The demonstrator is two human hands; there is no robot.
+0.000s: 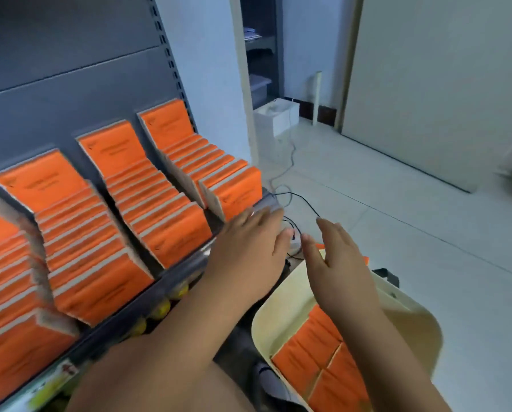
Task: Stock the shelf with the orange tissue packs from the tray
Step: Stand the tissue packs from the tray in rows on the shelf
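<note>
Fingers (263, 221) of my left hand (246, 257) lie straight and loosely together on the head camera, holding nothing, with the tips just beside the front pack of the rightmost row (219, 176) on the shelf (180, 270). My right hand (341, 269) hovers empty, fingers straight and close together, over the cream tray (278, 307), where orange tissue packs (314, 349) lie flat.

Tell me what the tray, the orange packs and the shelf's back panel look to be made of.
Tray: probably moulded plastic, cream, matte, with a rounded rim.
Orange packs: likely thin film wrap, smooth orange faces, pale edges showing at the sides.
Back panel: seemingly painted sheet metal, dark grey, flat, beside a slotted upright.
</note>
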